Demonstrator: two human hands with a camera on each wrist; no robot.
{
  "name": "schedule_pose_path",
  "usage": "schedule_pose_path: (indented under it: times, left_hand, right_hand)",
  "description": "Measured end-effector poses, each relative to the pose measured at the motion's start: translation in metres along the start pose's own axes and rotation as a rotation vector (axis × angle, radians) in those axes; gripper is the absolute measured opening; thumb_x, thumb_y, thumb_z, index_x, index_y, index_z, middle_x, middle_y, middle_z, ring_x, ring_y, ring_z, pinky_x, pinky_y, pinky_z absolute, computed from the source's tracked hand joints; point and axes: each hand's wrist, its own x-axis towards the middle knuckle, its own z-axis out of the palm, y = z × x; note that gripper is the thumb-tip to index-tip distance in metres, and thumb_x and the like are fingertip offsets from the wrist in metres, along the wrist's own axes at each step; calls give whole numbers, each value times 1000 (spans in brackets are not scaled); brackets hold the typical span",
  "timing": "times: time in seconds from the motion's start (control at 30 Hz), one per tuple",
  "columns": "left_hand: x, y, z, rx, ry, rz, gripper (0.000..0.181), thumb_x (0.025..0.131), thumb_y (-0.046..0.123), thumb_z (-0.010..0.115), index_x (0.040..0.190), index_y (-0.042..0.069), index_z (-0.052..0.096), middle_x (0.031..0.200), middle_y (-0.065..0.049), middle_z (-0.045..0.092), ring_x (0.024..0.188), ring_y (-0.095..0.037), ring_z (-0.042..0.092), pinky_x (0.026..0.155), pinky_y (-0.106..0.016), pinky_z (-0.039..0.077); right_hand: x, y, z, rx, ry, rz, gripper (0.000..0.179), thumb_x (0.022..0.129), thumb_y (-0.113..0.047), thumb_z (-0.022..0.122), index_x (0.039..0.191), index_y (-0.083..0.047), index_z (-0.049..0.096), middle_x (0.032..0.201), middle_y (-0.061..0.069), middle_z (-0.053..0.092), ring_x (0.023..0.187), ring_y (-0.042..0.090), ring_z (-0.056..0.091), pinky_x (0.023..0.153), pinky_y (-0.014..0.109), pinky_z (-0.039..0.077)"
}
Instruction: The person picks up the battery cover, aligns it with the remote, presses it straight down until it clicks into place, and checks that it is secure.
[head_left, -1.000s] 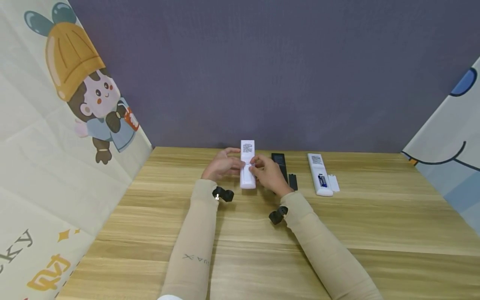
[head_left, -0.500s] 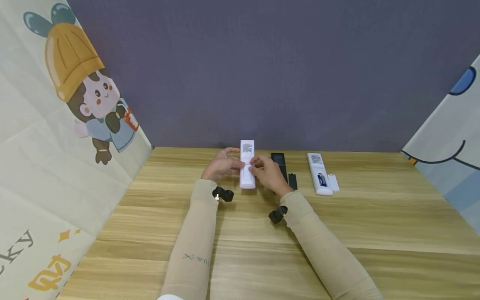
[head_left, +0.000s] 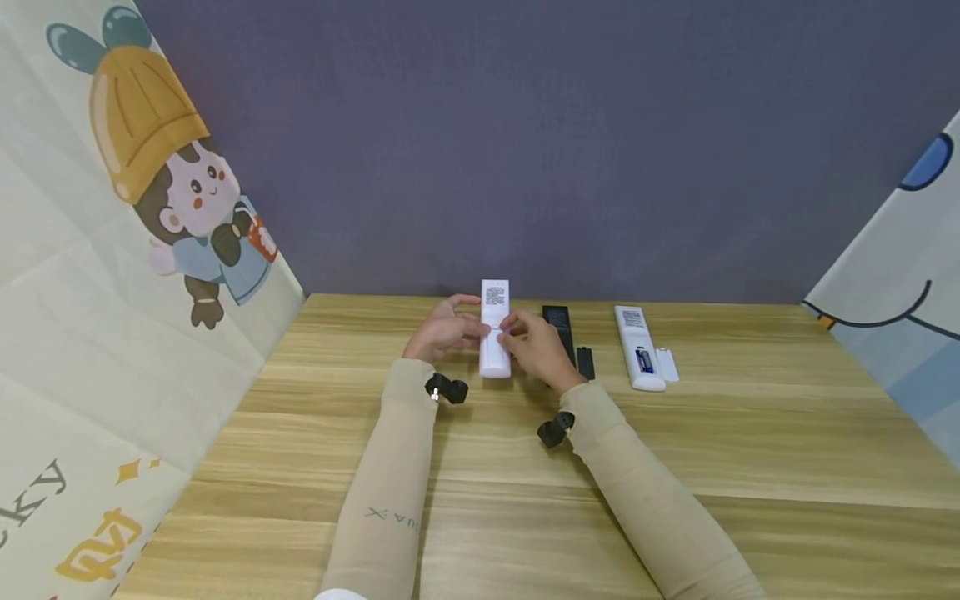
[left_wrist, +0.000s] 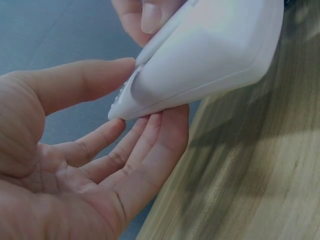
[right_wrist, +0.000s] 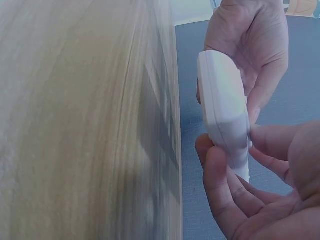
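Observation:
A white remote control is held up, back side showing, with a printed label near its far end. My left hand grips its left side: in the left wrist view the thumb presses at the seam on the back while the fingers support the underside. From the right side my right hand holds the same remote. Its thumb touches the back near the seam, and its fingers curl under the other face, as the right wrist view shows. Whether batteries sit inside cannot be seen.
Right of my hands lie a black remote, partly hidden by the right hand, and a black battery cover. Farther right, a second white remote shows batteries in its open compartment, a white cover beside it. A dark wall stands behind.

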Motion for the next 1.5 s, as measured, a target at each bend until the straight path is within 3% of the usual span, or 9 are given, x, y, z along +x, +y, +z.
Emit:
schedule_pose_path:
  times: [0.4,0.67,1.5]
  left_hand:
    - [0,-3,0,16,0,-3,68,90,-8,69,150,9,43,126,-23,65,89,-24,71,97,-50,57]
    - [0,-3,0,28,5,-5,67,90,-8,70,150,8,44,126,-23,65,90,-25,71,95,-48,58]
    - [1,-1,1,29,16,-15,67,90,-7,71,149,8,45,127,-23,66,90,-25,72,94,-47,59]
  right_hand:
    - [-3,-2,0,-15,7,-8,11,100,-14,66,110,-9,65,116,18,71,99,30,73,71,39,63]
    - [-2,-1,0,-58,22,-20,11,100,-16,68,109,-10,68,113,15,73,100,29,73,66,31,61]
    - [-4,-2,0,-108,64,-57,6,98,-14,70,103,-11,71,106,13,74,86,23,73,63,30,59]
